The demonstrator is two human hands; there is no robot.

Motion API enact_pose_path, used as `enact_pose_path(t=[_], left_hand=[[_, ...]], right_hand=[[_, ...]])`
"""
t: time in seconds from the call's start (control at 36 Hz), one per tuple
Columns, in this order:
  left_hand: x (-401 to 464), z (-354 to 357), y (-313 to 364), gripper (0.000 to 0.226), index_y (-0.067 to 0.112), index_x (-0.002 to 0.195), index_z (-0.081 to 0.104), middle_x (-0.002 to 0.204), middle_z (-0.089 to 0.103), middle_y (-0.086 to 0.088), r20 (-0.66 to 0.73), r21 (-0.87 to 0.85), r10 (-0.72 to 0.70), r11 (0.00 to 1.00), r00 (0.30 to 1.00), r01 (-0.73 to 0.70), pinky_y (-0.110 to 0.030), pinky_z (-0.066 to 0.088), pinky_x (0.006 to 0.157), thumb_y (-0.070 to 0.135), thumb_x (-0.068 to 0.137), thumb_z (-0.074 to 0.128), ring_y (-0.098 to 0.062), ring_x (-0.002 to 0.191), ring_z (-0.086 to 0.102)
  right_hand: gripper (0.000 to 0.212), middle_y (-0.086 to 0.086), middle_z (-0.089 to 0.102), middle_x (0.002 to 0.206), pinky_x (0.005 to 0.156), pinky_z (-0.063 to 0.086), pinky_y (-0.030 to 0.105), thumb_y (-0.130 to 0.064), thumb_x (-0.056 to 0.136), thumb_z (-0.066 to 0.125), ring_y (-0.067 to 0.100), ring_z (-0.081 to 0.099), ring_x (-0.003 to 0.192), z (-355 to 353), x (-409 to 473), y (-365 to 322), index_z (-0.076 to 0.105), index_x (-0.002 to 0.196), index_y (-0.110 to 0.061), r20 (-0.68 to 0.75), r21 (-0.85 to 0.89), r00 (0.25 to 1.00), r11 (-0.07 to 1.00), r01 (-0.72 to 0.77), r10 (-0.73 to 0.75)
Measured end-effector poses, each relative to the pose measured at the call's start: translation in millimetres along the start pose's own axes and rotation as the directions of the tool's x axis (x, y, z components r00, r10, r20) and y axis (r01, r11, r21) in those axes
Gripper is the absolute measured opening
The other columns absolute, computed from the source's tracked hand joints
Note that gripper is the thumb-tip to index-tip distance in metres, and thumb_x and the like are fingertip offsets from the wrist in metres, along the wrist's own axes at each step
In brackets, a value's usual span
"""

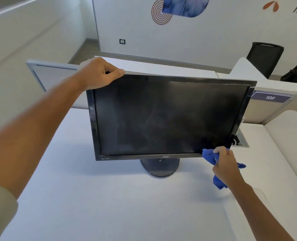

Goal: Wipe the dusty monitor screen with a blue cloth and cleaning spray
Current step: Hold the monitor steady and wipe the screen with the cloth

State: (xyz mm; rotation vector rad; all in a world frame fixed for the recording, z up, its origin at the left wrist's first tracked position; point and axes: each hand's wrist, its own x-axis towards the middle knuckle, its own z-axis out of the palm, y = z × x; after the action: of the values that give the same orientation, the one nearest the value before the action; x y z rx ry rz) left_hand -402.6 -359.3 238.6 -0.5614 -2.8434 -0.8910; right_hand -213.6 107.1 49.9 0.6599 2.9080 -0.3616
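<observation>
- White desk (109,197) carries the monitor (170,117).
- Left hand (99,73) grips its top corner.
- Right hand (226,164) clutches the blue cloth (208,156) at the lower corner.
- Hazy smears beyond it suggest wiping is unfinished.

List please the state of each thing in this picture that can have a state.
Monitor: off, upright on its stand, screen dark with hazy smears.
Cloth: bunched, pressed at the screen's lower right corner.
Left hand: grips the monitor's top left corner.
Right hand: grips the cloth.
Chair: unoccupied, behind the partition.
</observation>
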Motion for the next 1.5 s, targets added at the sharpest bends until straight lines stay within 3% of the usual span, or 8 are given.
enact_pose_path(t=[0.17,0.33,0.47,0.81,1.06,1.25,1.36,1.5], left_hand=[[-2,-2,10,0.048,0.042,0.063,0.067,0.054,0.034,0.001,0.007,0.007,0.01,1.0,1.0,-0.01,-0.037,0.035,0.079,0.048,0.11,0.062,-0.03,0.06,0.032],[-5,-3,10,0.026,0.049,0.085,0.055,0.042,0.049,0.015,-0.029,0.0,0.031,1.0,0.999,-0.031,-0.035,0.034,0.077,0.048,0.111,0.061,-0.018,0.055,0.034],[-2,-1,9,0.06,0.047,0.05,0.066,0.042,0.038,0.011,-0.039,0.059,-0.006,0.998,0.999,0.008,-0.03,0.03,0.064,0.053,0.109,0.061,-0.018,0.055,0.031],[-4,-6,15,0.062,0.051,0.048,0.062,0.053,0.033,0.007,-0.018,0.095,-0.009,0.995,1.0,0.011,-0.028,0.027,0.059,0.053,0.109,0.06,-0.018,0.054,0.031],[-4,-5,9,0.04,0.019,0.084,0.058,0.046,0.036,0.012,-0.053,0.073,-0.035,0.997,0.998,0.039,-0.028,0.031,0.061,0.05,0.109,0.062,-0.017,0.054,0.036],[0,-4,10,0.066,0.035,0.047,0.053,0.055,0.044,0.006,0.005,0.121,-0.062,0.991,0.998,0.061,-0.029,0.032,0.062,0.053,0.109,0.059,-0.02,0.058,0.038],[-1,-3,4,0.045,0.033,0.07,0.07,0.044,0.045,0.012,-0.015,0.09,-0.06,0.994,0.998,0.061,-0.028,0.03,0.061,0.052,0.109,0.06,-0.018,0.055,0.037],[2,-2,1,0.061,0.036,0.051,0.053,0.049,0.048,0.01,-0.025,0.129,-0.056,0.99,0.998,0.059,-0.027,0.032,0.061,0.055,0.108,0.059,-0.018,0.057,0.04]], right_hand=[[0.043,0.009,0.05,0.115,0.059,0.051,0.033,0.005,0.08,0.069,0.024,0.062,0.085,22,-28,-54,0.054,0.113,-0.019,0.034,-0.038,0.985,0.985,0.169,-0.168],[0.043,0.007,0.047,0.114,0.08,0.051,0.034,-0.007,0.08,0.065,0.025,0.056,0.104,56,-62,-128,0.05,0.118,-0.021,0.123,0.0,0.931,0.938,0.347,-0.345],[0.045,-0.005,0.034,0.093,0.077,0.038,0.03,-0.018,0.084,0.068,0.019,0.037,0.094,76,-90,-195,0.041,0.12,-0.025,0.158,-0.085,0.881,0.882,0.463,-0.447],[0.038,-0.004,0.033,0.084,0.072,0.027,0.031,-0.014,0.086,0.072,0.018,0.037,0.083,101,-130,-287,0.039,0.107,-0.016,0.113,-0.037,0.703,0.704,0.709,-0.702],[0.048,-0.001,0.039,0.097,0.068,0.036,0.033,-0.008,0.083,0.072,0.019,0.045,0.088,107,-139,-306,0.043,0.119,-0.021,0.126,0.178,0.752,0.76,0.625,-0.647],[0.05,0.002,0.042,0.104,0.072,0.039,0.035,0.0,0.08,0.071,0.022,0.046,0.094,113,-147,-308,0.046,0.12,-0.02,0.133,0.267,0.752,0.754,0.6,-0.645],[0.055,0.001,0.041,0.102,0.074,0.042,0.032,-0.006,0.082,0.076,0.019,0.047,0.092,112,-148,-313,0.045,0.125,-0.021,0.147,0.234,0.748,0.758,0.609,-0.647],[0.052,0.0,0.038,0.097,0.074,0.039,0.034,-0.008,0.083,0.076,0.02,0.046,0.089,108,-148,-324,0.045,0.123,-0.018,0.147,0.172,0.757,0.771,0.614,-0.636]])
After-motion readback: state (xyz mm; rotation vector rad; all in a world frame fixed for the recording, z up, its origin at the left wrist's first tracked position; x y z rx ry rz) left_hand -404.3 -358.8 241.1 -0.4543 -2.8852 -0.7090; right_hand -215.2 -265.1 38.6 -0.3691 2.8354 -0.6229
